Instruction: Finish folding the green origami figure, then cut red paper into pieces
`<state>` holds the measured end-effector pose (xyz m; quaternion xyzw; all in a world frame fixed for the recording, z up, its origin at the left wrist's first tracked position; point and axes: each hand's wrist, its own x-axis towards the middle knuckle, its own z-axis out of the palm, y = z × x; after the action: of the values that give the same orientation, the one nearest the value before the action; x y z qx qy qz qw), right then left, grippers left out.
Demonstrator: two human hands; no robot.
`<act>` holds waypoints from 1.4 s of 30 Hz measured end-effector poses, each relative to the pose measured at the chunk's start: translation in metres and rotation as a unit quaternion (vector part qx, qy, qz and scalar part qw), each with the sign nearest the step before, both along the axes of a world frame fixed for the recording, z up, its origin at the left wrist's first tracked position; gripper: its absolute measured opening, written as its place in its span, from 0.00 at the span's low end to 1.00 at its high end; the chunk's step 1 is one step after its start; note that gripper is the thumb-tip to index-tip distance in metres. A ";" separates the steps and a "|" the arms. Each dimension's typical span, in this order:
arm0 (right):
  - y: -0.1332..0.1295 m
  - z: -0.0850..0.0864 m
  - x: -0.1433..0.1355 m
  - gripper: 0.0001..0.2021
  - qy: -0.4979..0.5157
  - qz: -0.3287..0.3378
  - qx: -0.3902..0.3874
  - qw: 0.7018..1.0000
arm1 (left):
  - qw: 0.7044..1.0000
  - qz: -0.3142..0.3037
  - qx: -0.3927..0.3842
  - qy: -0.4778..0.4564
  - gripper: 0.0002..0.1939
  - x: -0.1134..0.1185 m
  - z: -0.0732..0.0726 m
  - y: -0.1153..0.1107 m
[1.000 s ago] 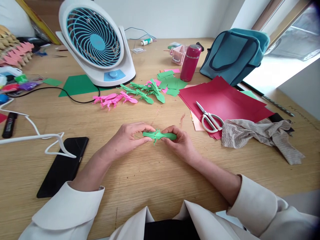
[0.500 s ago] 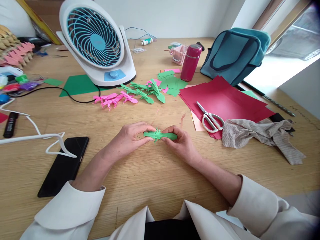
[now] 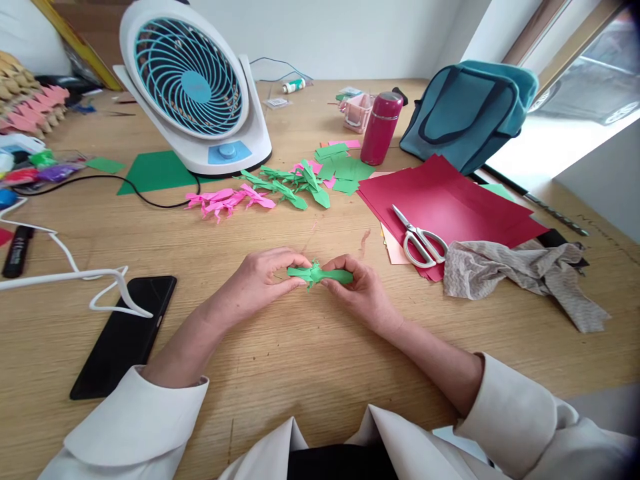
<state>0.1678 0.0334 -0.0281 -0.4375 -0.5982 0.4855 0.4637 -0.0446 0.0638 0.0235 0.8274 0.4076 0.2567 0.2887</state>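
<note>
A green folded paper figure [image 3: 316, 273], long and narrow with small jagged legs at its middle, is held just above the wooden table. My left hand [image 3: 265, 277] pinches its left end between thumb and fingers. My right hand [image 3: 363, 293] is closed on the figure's right part, thumb below and fingers behind. Both hands hide parts of its ends. Beyond them lie several similar green paper figures [image 3: 287, 183] and a bunch of pink paper figures [image 3: 227, 200].
A fan [image 3: 193, 93] stands at the back left. Scissors [image 3: 420, 237] rest on red paper sheets [image 3: 460, 197], beside a crumpled cloth [image 3: 500, 267]. Behind are a magenta flask [image 3: 383, 127] and a teal bag [image 3: 465, 113]. A phone [image 3: 120, 340] lies left under a white stand [image 3: 75, 273].
Both hands stay in nearly the same place, still pinching the green figure. The figure appears turned very slightly, and the whole view has shifted a little.
</note>
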 end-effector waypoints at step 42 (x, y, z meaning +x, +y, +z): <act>-0.003 0.014 0.000 0.07 -0.106 0.031 0.036 0.993 | 0.999 -0.021 0.012 0.034 0.10 0.004 0.000 -0.004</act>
<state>0.1680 0.0306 -0.0145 -0.4512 -0.6742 0.4287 0.3976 -0.0403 0.0595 0.0234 0.8473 0.3967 0.2272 0.2703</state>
